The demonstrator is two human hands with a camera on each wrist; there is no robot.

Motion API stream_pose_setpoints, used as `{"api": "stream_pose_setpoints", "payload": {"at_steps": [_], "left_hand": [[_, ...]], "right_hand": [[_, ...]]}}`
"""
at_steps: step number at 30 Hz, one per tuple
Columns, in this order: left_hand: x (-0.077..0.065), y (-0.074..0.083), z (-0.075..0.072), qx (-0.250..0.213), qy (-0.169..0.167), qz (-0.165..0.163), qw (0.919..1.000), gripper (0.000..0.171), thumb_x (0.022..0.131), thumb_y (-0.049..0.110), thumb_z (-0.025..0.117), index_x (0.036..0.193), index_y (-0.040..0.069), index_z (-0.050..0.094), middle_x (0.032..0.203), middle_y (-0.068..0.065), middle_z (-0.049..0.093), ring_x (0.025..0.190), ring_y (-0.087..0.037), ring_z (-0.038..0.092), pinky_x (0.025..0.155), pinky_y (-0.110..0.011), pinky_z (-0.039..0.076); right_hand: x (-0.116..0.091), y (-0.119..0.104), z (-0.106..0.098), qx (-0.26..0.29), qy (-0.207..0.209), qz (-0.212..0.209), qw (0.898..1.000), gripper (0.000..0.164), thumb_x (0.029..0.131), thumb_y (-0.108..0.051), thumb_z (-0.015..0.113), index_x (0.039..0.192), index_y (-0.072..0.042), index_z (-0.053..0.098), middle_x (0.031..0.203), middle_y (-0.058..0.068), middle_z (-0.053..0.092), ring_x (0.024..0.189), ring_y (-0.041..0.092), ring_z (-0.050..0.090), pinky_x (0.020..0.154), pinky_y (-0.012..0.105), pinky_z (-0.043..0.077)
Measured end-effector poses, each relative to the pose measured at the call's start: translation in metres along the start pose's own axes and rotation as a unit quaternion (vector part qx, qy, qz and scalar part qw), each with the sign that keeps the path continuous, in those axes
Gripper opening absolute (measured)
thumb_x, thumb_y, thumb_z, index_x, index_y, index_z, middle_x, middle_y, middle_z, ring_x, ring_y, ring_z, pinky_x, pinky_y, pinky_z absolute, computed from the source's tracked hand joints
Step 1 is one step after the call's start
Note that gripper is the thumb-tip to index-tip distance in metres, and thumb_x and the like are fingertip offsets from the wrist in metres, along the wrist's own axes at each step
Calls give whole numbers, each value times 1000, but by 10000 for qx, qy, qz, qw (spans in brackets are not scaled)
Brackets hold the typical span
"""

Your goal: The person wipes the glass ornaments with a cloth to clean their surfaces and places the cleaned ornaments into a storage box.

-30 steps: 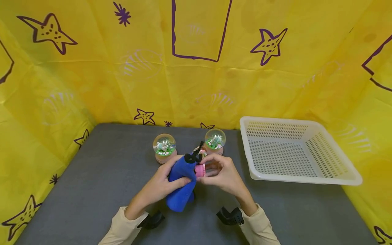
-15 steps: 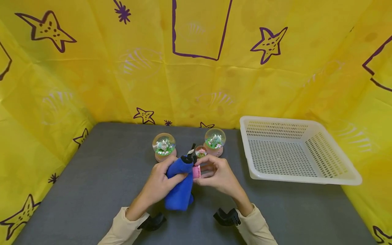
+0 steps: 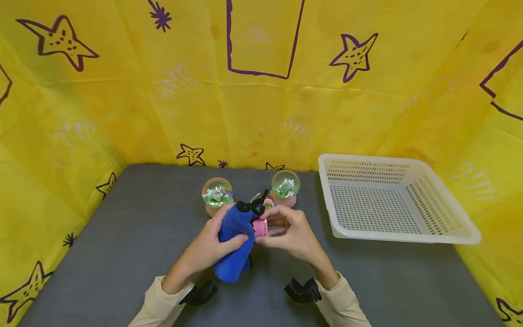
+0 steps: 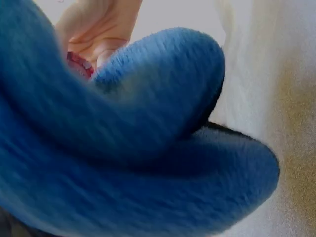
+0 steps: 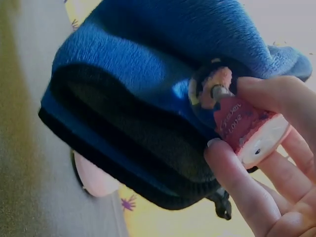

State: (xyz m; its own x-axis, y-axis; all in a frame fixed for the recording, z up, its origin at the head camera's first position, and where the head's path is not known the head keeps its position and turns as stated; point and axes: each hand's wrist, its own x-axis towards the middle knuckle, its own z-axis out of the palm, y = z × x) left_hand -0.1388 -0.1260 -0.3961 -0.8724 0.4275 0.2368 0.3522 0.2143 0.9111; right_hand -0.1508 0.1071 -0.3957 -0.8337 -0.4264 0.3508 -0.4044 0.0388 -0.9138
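My left hand (image 3: pixel 206 245) grips a blue plush cloth (image 3: pixel 234 256) with black edging. My right hand (image 3: pixel 292 234) pinches the pink base of a small snow globe (image 3: pixel 260 228) between thumb and fingers. In the right wrist view the small globe (image 5: pixel 236 116) has lettering on its base, and its clear dome lies against the cloth (image 5: pixel 128 59). Folds of cloth (image 4: pixel 148 128) fill much of the left wrist view, with a bit of the reddish base (image 4: pixel 80 64) beyond. Behind the hands stand a left snow globe (image 3: pixel 217 193), a right snow globe (image 3: pixel 285 185) and a smaller, partly hidden globe (image 3: pixel 268 203).
A white perforated plastic basket (image 3: pixel 404 237) stands at the right on the grey tabletop (image 3: pixel 147 227). Yellow fabric (image 3: pixel 245 104) with starfish drawings encloses the back and both sides. A black wrist mount (image 3: pixel 302 290) sits below each hand.
Both hands, with the cloth and the small snow globe, have shifted slightly left. The cloth's folds and its black-edged top have changed shape. Each hand keeps its hold.
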Motion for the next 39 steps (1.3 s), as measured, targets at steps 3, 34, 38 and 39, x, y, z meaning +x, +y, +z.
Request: {"api": "stream_pose_setpoints", "payload": {"at_steps": [3, 34, 38, 39], "left_hand": [[0, 0, 1, -42, -245, -66, 9997, 62, 92, 16, 69, 144, 19, 36, 126, -11, 58, 106, -26, 61, 86, -41, 52], [0, 0, -10, 521, 383, -457, 9969, 43, 94, 20, 67, 132, 11, 48, 113, -12, 65, 94, -21, 65, 80, -36, 55], [-2, 1, -10, 978, -264, -757, 9920, 73, 94, 31, 68, 152, 9, 29, 124, -14, 63, 104, -22, 65, 88, -42, 53], [-2, 1, -10, 1102, -259, -743, 9908, 78, 94, 32, 68, 154, 8, 26, 126, -13, 63, 105, -22, 65, 89, -42, 53]], "right_hand": [[0, -2, 1, -61, 61, 41, 10000, 39, 73, 5, 83, 106, 0, 64, 102, 25, 71, 88, 16, 75, 71, 32, 61], [3, -7, 7, 495, -135, 1083, 9928, 42, 83, -6, 79, 122, -1, 64, 125, 23, 64, 93, 27, 74, 79, 33, 60], [2, -7, 8, 160, -88, 1060, 9942, 40, 83, -8, 79, 120, 1, 64, 124, 22, 65, 91, 23, 74, 79, 32, 60], [2, -7, 8, 115, -80, 1075, 9941, 40, 83, -8, 79, 120, 1, 65, 123, 22, 66, 91, 23, 74, 79, 31, 60]]}}
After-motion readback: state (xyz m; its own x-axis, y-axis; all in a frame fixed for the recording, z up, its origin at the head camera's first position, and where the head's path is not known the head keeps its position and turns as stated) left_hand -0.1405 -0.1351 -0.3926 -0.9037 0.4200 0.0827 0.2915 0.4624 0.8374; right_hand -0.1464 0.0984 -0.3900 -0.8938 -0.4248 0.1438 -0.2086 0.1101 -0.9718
